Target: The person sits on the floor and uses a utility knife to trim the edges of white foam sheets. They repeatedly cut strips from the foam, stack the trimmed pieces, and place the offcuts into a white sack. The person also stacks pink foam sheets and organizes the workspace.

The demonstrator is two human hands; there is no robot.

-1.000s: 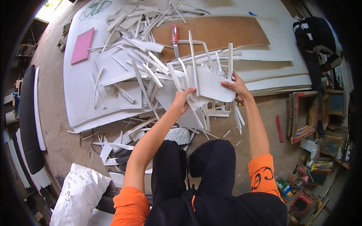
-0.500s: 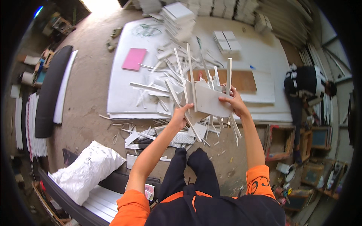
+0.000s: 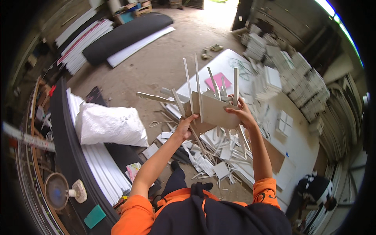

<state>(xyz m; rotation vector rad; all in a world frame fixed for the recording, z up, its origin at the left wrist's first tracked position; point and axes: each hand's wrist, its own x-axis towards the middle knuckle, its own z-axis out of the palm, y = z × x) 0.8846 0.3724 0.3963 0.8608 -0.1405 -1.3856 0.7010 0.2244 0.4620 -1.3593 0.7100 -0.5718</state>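
A loose bundle of white board offcuts (image 3: 216,112) is held up between my two hands, long thin strips sticking up and down from it around a flat squarish piece. My left hand (image 3: 185,127) grips the bundle's left side, thumb over the strips. On the right edge my right hand (image 3: 243,113) is closed, its thumb on the flat piece; its other fingers are partly hidden behind. Beyond and below the bundle lies a heap of similar scraps (image 3: 225,150), spread over the floor and the near edge of a large white sheet (image 3: 188,88).
A stuffed white sack (image 3: 111,124) rests on white panels (image 3: 103,166) at left. Behind it lies a black roll (image 3: 125,37). Stacked white boards (image 3: 270,80) and a pink sheet (image 3: 217,81) are on the right. A person (image 3: 315,190) bends down at the far right.
My view has swung left, bringing the sack and black roll closer to the middle and shifting the big white sheet right. Both hands still grip the offcuts.
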